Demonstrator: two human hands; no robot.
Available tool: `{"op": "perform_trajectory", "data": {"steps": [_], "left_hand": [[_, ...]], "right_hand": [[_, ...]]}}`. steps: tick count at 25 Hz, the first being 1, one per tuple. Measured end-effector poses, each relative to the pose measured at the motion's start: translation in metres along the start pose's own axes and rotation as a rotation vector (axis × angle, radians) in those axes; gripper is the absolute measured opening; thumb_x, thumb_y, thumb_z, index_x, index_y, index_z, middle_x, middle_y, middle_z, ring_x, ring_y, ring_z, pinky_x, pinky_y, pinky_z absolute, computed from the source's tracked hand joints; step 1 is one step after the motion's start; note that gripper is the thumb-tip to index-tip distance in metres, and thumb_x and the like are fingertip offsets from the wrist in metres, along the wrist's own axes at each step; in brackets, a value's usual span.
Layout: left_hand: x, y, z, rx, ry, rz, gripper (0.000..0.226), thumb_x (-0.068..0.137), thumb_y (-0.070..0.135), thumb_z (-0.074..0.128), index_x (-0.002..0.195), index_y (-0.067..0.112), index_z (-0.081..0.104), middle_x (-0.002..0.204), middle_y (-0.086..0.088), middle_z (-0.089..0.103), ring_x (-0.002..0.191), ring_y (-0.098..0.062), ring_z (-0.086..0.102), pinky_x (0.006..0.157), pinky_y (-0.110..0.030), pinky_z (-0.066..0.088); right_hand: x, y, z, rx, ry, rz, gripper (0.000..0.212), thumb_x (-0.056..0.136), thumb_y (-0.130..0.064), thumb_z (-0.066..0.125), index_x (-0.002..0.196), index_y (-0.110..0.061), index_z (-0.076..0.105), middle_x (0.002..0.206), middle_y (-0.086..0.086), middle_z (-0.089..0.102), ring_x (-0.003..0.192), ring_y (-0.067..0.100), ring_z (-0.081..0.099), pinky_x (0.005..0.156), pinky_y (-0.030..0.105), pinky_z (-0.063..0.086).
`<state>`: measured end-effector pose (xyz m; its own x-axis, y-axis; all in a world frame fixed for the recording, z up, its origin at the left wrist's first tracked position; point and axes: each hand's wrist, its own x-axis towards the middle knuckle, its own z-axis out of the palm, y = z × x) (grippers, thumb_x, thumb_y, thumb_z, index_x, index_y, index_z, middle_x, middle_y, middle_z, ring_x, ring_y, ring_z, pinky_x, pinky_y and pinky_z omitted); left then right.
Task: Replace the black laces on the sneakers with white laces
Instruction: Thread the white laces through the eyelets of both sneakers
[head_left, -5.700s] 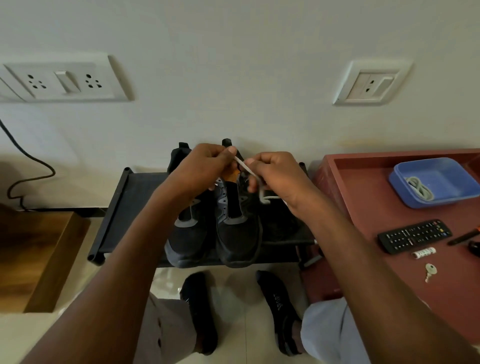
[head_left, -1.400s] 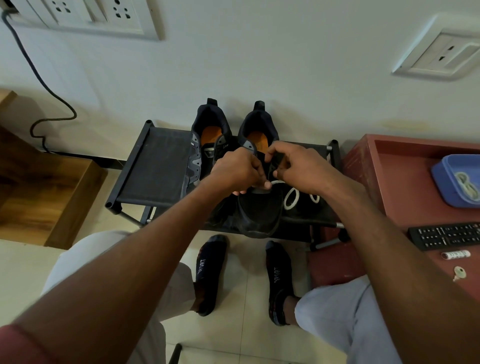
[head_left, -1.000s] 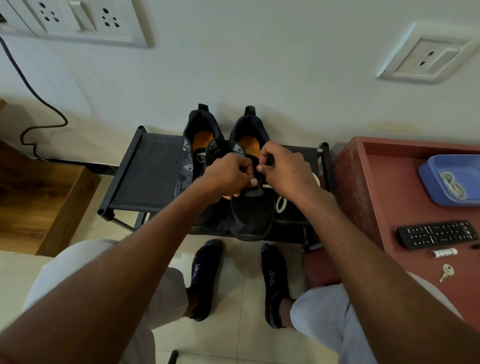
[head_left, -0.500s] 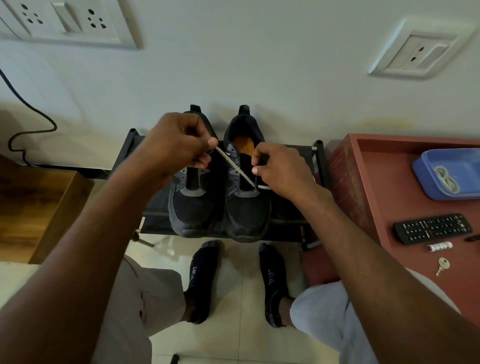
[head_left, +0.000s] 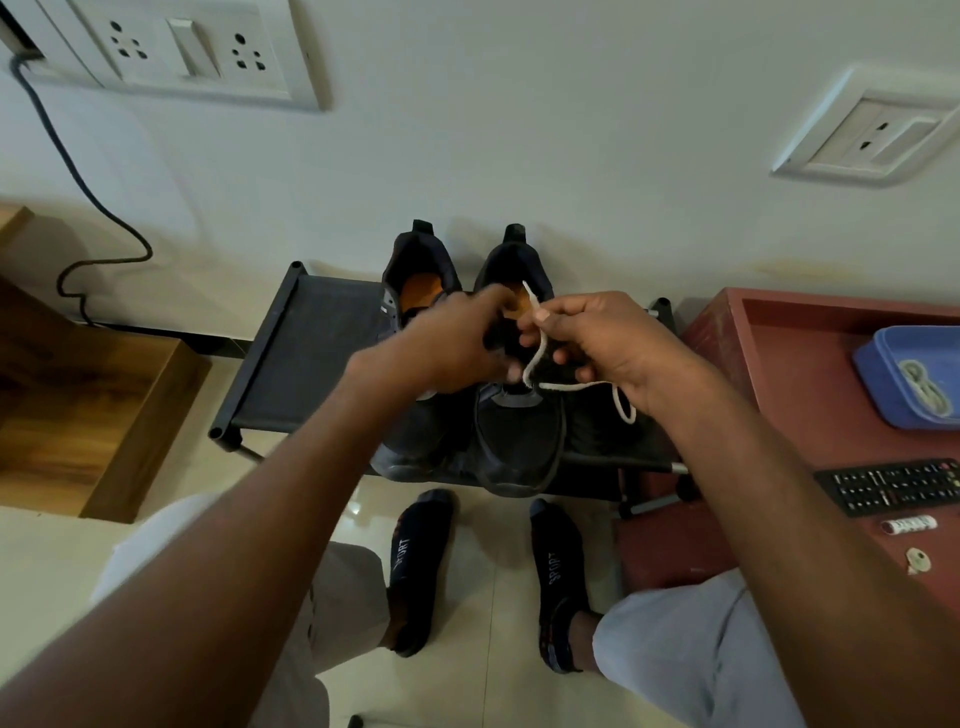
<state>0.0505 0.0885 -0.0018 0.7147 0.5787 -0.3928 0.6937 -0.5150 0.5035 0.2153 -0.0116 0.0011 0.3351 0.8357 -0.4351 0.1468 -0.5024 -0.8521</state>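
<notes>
Two sneakers (head_left: 511, 415) sit side by side on a low black rack (head_left: 306, 353), heels to the wall, toes toward the person — long axis running wall to knees, handy for lacing. Right hand (head_left: 618, 348) pinches the white lace (head_left: 535, 358) above the right-side shoe. Left hand (head_left: 452, 345) curls at the eyelets; its grip I cannot tell.

A home, likely a living room or entry corner: a low black shoe rack (head_left: 306, 358) stands against a painted wall with socket plates at 11 o'clock (head_left: 182, 49) and 2 o'clock (head_left: 872, 137). At 3 o'clock a red counter (head_left: 810, 395) carries a TV remote (head_left: 893, 486) and a key (head_left: 918, 561); glossy tiled floor (head_left: 493, 623) at 6 o'clock
</notes>
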Motion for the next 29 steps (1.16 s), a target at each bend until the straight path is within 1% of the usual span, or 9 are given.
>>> {"op": "perform_trajectory", "data": {"steps": [3,7,10,13,14,17,21,25,29], "left_hand": [[-0.001,0.002,0.025,0.253,-0.092,-0.016,0.131,0.069,0.046,0.092,0.161,0.037,-0.001,0.153,-0.015,0.029,0.134,-0.046,0.046,0.107,-0.055,0.046],[0.002,0.003,0.037,0.258,0.018,-0.04,0.137,0.062,0.044,0.096,0.162,0.028,0.003,0.146,-0.013,0.034,0.127,-0.041,0.052,0.098,-0.05,0.053],[0.003,0.002,0.036,0.259,0.019,-0.053,0.136,0.06,0.043,0.097,0.162,0.027,0.008,0.146,-0.012,0.036,0.128,-0.04,0.051,0.099,-0.052,0.053],[0.001,0.003,0.037,0.243,0.048,-0.04,0.14,0.057,0.043,0.099,0.161,0.03,0.006,0.146,-0.012,0.036,0.126,-0.043,0.053,0.096,-0.056,0.054],[0.002,0.002,0.035,0.224,0.045,-0.027,0.138,0.058,0.043,0.098,0.161,0.032,0.008,0.146,-0.012,0.037,0.126,-0.043,0.053,0.097,-0.056,0.053],[0.004,-0.007,0.019,0.205,0.0,0.033,0.111,0.068,0.032,0.095,0.156,0.034,0.028,0.14,-0.009,0.043,0.127,-0.038,0.051,0.099,-0.049,0.047],[0.004,-0.014,0.003,0.153,0.012,0.128,0.063,0.078,0.013,0.086,0.132,0.027,0.056,0.099,0.011,0.055,0.106,-0.024,0.057,0.083,-0.037,0.041],[0.007,-0.013,-0.006,0.102,-0.037,0.107,0.047,0.084,-0.001,0.074,0.122,0.023,0.06,0.08,0.013,0.049,0.085,-0.017,0.055,0.079,-0.036,0.047],[0.009,-0.015,-0.01,0.068,-0.067,0.089,0.042,0.084,-0.007,0.067,0.112,0.023,0.059,0.078,0.003,0.057,0.077,-0.02,0.066,0.071,-0.034,0.055]], "right_hand": [[-0.003,-0.003,-0.001,0.031,0.05,0.009,0.019,0.104,-0.024,0.063,0.1,-0.022,0.081,0.095,-0.007,0.081,0.08,0.013,0.058,0.059,0.026,0.039],[-0.012,-0.012,0.004,0.05,0.057,-0.189,0.02,0.103,-0.014,0.063,0.095,-0.016,0.081,0.095,-0.003,0.081,0.098,0.014,0.073,0.082,0.03,0.051],[-0.021,-0.02,0.007,0.292,-0.119,-0.379,0.019,0.102,-0.005,0.06,0.096,-0.005,0.078,0.09,0.014,0.077,0.091,0.027,0.075,0.094,0.038,0.059],[-0.028,-0.029,-0.004,0.782,-0.257,-0.44,0.019,0.102,-0.01,0.056,0.095,-0.008,0.074,0.08,0.007,0.067,0.068,0.015,0.062,0.075,0.033,0.057],[-0.028,-0.029,-0.008,0.792,-0.223,-0.436,0.017,0.102,-0.011,0.056,0.099,-0.008,0.073,0.079,0.005,0.065,0.06,0.01,0.054,0.064,0.028,0.051],[-0.019,-0.017,-0.009,0.156,0.022,-0.374,0.013,0.101,-0.013,0.067,0.107,-0.016,0.077,0.078,0.004,0.073,0.048,0.006,0.049,0.051,0.02,0.038],[-0.006,0.007,0.006,-0.583,0.12,-0.302,0.002,0.088,-0.032,0.082,0.09,-0.034,0.083,0.072,-0.014,0.074,0.07,0.002,0.07,0.074,0.03,0.059],[-0.003,0.013,0.023,-0.751,0.1,-0.247,0.007,0.092,-0.034,0.077,0.096,-0.037,0.082,0.089,-0.016,0.075,0.086,0.01,0.069,0.082,0.033,0.058],[0.003,0.024,0.031,-0.608,0.041,-0.212,0.005,0.093,-0.031,0.077,0.094,-0.033,0.081,0.069,-0.018,0.066,0.077,0.008,0.067,0.081,0.033,0.058]]}}
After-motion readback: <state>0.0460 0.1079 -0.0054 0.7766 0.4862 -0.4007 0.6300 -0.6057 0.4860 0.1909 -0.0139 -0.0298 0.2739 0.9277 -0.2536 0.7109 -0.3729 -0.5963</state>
